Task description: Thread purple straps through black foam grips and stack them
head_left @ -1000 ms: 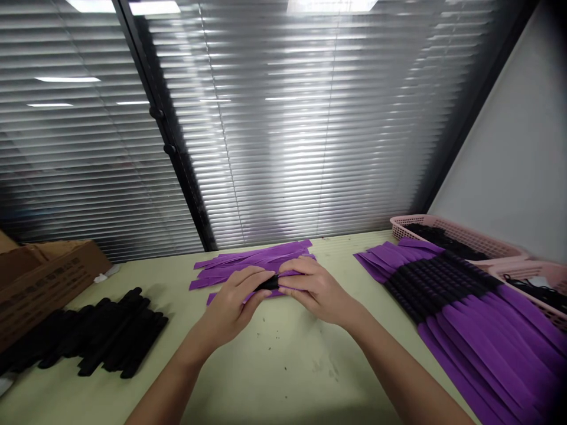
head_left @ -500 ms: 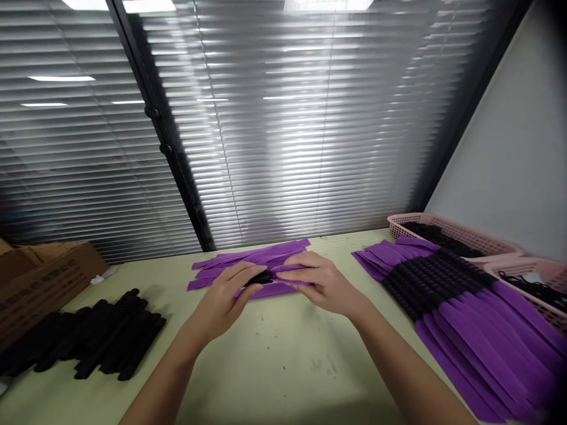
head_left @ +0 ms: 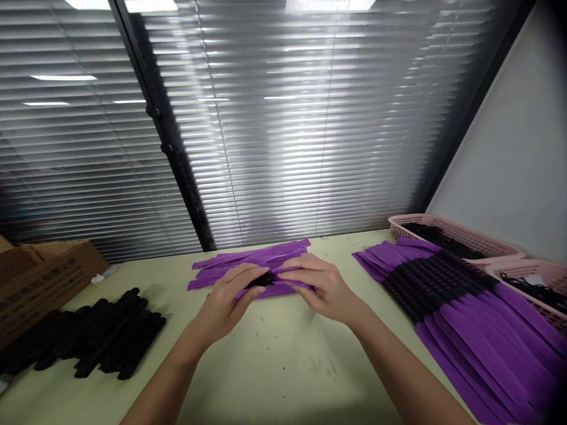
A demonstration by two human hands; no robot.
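Observation:
My left hand (head_left: pixel 228 300) is closed round a small black fabric piece (head_left: pixel 263 280), thumb below and fingers above. A folded purple fabric strip (head_left: pixel 283 271) is pinched in my right hand (head_left: pixel 325 288). The two pieces meet between my fingertips, where I cannot tell whether one sits inside the other. Just behind the hands lies a loose pile of flat purple strips (head_left: pixel 248 258) on the pale table (head_left: pixel 283 366).
Black fabric rolls (head_left: pixel 110 333) lie at the left by a cardboard box (head_left: pixel 53 277). On the right, several purple strips with black middles (head_left: pixel 436 283) lie side by side. Beyond them stand a pink basket (head_left: pixel 469 236) and a second pink basket (head_left: pixel 540 271), both holding black items. Window blinds (head_left: pixel 301 147) border the table's back.
The black piece and purple strip have shifted slightly at the fingertips. My right hand has tilted a little. Everything else lies as before.

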